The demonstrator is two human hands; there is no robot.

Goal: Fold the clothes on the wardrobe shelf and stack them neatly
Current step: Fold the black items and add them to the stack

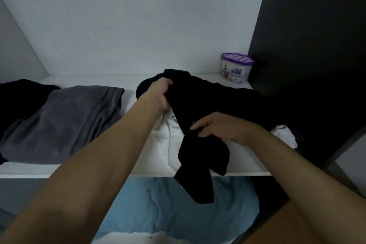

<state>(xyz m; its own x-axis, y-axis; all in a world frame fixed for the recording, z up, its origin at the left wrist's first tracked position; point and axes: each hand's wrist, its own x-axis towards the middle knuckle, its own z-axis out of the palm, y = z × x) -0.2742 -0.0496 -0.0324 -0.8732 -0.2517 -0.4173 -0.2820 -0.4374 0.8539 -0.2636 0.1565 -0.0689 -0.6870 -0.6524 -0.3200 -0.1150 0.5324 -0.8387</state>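
Note:
A black garment (200,105) lies crumpled on the right half of the white wardrobe shelf (29,170), one end hanging over the front edge. My left hand (161,93) grips its upper part near the back. My right hand (219,128) pinches it lower down, near the front. Under it lies a white garment (160,144) with a cord. A grey garment (63,121) lies loosely folded on the left, with another black garment (21,95) behind it.
A white tub with a purple perforated lid (236,67) stands at the back right corner. A dark wardrobe panel (309,45) closes the right side. Light blue fabric (168,210) lies on the level below the shelf.

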